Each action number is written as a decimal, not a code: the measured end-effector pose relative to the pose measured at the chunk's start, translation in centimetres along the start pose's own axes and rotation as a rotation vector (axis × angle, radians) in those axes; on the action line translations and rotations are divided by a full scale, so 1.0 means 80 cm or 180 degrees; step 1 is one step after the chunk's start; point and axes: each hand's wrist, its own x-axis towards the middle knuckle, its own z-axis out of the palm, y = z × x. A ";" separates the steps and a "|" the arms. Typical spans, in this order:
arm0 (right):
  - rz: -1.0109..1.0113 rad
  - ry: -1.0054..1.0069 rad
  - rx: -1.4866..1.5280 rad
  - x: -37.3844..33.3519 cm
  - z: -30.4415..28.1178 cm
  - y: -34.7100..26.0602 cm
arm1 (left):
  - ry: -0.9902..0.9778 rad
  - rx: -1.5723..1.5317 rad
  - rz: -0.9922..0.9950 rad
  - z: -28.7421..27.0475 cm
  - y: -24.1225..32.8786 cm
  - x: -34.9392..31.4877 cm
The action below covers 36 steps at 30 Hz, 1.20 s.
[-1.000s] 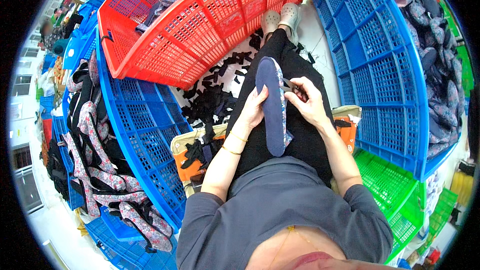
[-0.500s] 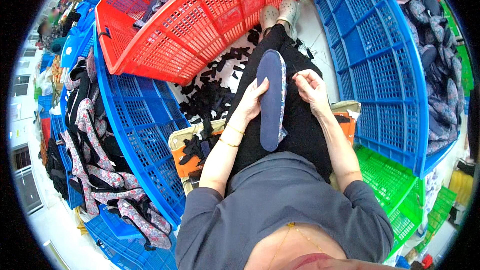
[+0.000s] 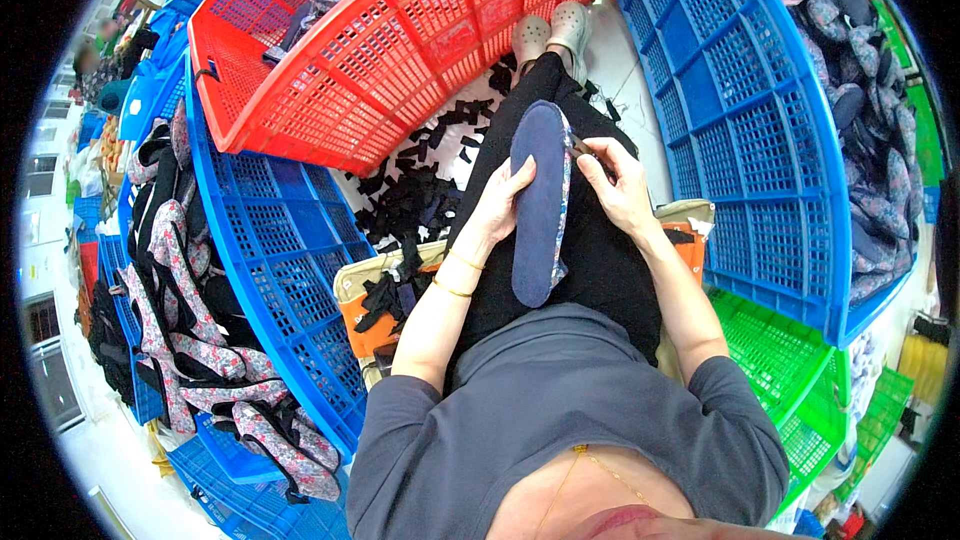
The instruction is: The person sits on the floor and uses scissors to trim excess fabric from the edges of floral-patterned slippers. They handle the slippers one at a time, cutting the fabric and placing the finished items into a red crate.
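Observation:
A slipper (image 3: 540, 215) with a navy sole and floral-patterned sides is held over my lap, sole up and its long axis pointing away from me. My left hand (image 3: 505, 195) grips it from the left, the thumb lying on the sole. At the slipper's right edge, toward its far end, my right hand (image 3: 618, 183) is closed in a pinch with thumb and forefinger. Something small and dark shows between those fingertips and the slipper's edge; its kind cannot be made out. The slipper's underside, turned away, is hidden along with the left fingers behind it.
A red crate (image 3: 400, 60) stands tilted ahead. Blue crates rise at left (image 3: 270, 270) and right (image 3: 730, 120), floral slippers (image 3: 205, 340) heaped beyond the left one. Black scraps (image 3: 415, 205) litter the floor. Green crates (image 3: 770, 360) stand at lower right.
My right hand has moved left, from a little apart to the slipper's right edge. A thin dark strand no longer shows stretched from its fingertips. The left hand keeps its grip.

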 end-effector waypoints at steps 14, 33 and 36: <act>0.0830 -0.0233 0.1398 0.038 0.001 -0.045 | 0.0101 0.0177 0.0285 0.016 0.010 -0.016; 0.2209 -0.0697 0.1855 -0.020 -0.024 -0.001 | 0.0600 -0.0054 0.1572 0.036 0.129 0.057; 0.2389 -0.0913 0.2388 -0.023 -0.021 -0.010 | 0.0528 -0.0182 0.1560 0.030 0.133 0.061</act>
